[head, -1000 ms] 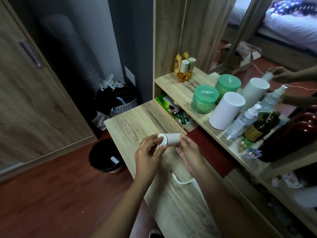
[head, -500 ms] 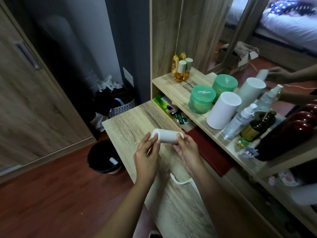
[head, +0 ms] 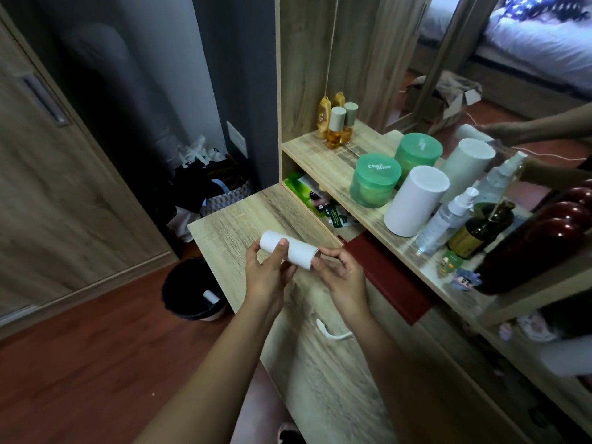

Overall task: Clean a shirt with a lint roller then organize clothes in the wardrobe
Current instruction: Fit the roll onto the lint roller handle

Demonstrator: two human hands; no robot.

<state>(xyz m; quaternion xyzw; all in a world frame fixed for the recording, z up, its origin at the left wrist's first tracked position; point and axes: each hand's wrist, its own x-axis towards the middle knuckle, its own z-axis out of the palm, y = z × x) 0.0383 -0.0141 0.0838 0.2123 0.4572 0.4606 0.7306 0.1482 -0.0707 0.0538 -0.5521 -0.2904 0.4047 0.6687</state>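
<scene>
A white lint roller roll [head: 296, 253] hangs above the wooden desk top [head: 230, 225], lying sideways between both hands. My left hand [head: 266, 277] grips its left half with thumb and fingers. My right hand [head: 342, 277] pinches its right end, where the open core shows. A white curved handle piece [head: 331, 331] lies on the desk below my right wrist. No shirt is in view.
A shelf [head: 323, 161] at the right carries green jars [head: 374, 181], a white cylinder [head: 415, 200], spray bottles and dark bottles, with a mirror behind. A black bin [head: 189, 290] stands on the floor left of the desk. A wardrobe door [head: 48, 187] is at far left.
The roll has turned longer side toward me and slid left in my hands; my left hand has shifted from its end to gripping its body. The camera has tilted slightly.
</scene>
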